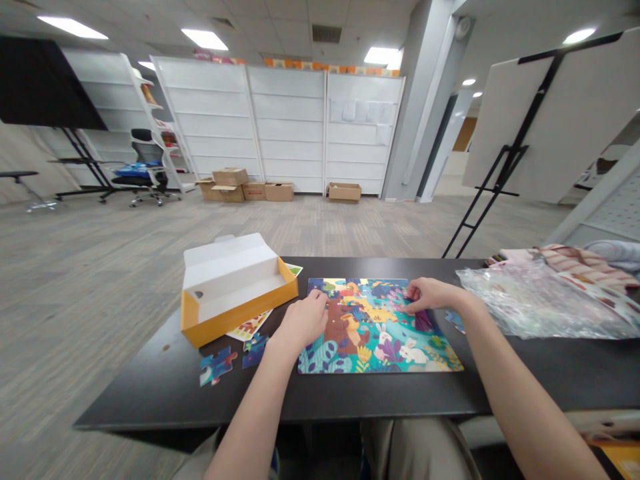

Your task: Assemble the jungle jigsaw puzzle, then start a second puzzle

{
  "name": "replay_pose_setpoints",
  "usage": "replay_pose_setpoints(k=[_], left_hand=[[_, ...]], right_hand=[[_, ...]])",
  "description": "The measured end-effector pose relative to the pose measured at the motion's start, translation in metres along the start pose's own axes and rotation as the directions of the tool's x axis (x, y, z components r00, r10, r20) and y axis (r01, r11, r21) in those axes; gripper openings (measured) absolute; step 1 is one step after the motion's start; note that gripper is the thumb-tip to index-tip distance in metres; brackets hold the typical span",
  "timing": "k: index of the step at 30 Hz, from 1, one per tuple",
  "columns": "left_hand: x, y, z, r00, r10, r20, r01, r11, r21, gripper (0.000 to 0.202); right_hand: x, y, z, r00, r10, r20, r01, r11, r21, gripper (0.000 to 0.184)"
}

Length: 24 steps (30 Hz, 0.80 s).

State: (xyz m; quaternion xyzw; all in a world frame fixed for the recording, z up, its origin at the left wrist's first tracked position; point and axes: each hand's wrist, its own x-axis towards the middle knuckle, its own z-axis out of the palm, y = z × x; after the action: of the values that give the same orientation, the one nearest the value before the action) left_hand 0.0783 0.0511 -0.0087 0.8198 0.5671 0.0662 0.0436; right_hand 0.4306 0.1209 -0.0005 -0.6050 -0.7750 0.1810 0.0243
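A colourful jigsaw puzzle (370, 327) with rabbits and other animals lies on the black table, most of its picture joined. My left hand (307, 317) rests on its left edge, fingers bent and lying on the surface. At the upper right edge, my right hand (433, 295) has thumb and forefinger closed around what looks like a puzzle piece, largely hidden by the fingers. Loose blue puzzle pieces (218, 365) lie left of my left forearm. Another loose piece (455, 321) is partly covered beside my right wrist.
An open yellow box (240, 308) with a white inside stands at the table's left, over printed cards (250, 327). Clear plastic wrapping (540, 300) and folded cloth (590, 263) lie at the right. Beyond the table stand a whiteboard (560, 120), cardboard boxes (279, 192) and an office chair (143, 170).
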Motion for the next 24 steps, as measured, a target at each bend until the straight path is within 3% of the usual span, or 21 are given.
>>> replay_pose_setpoints(k=[5, 10, 15, 18, 22, 24], left_hand=[[0.000, 0.000, 0.000, 1.000, 0.000, 0.011, 0.000, 1.000, -0.003, 0.028], [0.000, -0.004, 0.002, 1.000, 0.021, -0.009, -0.021, 0.998, -0.052, 0.029], [0.000, -0.004, -0.003, 0.994, 0.048, -0.099, -0.068, 0.976, -0.207, 0.027], [-0.001, 0.003, -0.006, 0.986, 0.101, -0.135, -0.147, 0.907, -0.393, 0.023], [0.001, 0.014, -0.003, 0.984, 0.171, -0.052, -0.162, 0.732, -0.662, 0.022], [0.002, 0.017, 0.001, 0.983, 0.181, -0.029, -0.149, 0.692, -0.707, 0.022]], right_hand=[[-0.001, 0.004, -0.002, 0.998, -0.058, 0.009, 0.057, 0.996, 0.068, 0.046], [-0.005, -0.008, -0.008, 0.977, -0.180, 0.111, 0.132, 0.930, 0.343, 0.042], [-0.005, -0.045, -0.002, 0.917, -0.399, -0.010, 0.350, 0.792, 0.501, 0.042], [-0.003, -0.066, 0.009, 0.895, -0.443, -0.043, 0.393, 0.741, 0.545, 0.041], [-0.001, -0.084, 0.025, 0.892, -0.445, -0.081, 0.389, 0.664, 0.638, 0.036], [0.001, -0.089, 0.033, 0.895, -0.432, -0.115, 0.404, 0.671, 0.622, 0.032]])
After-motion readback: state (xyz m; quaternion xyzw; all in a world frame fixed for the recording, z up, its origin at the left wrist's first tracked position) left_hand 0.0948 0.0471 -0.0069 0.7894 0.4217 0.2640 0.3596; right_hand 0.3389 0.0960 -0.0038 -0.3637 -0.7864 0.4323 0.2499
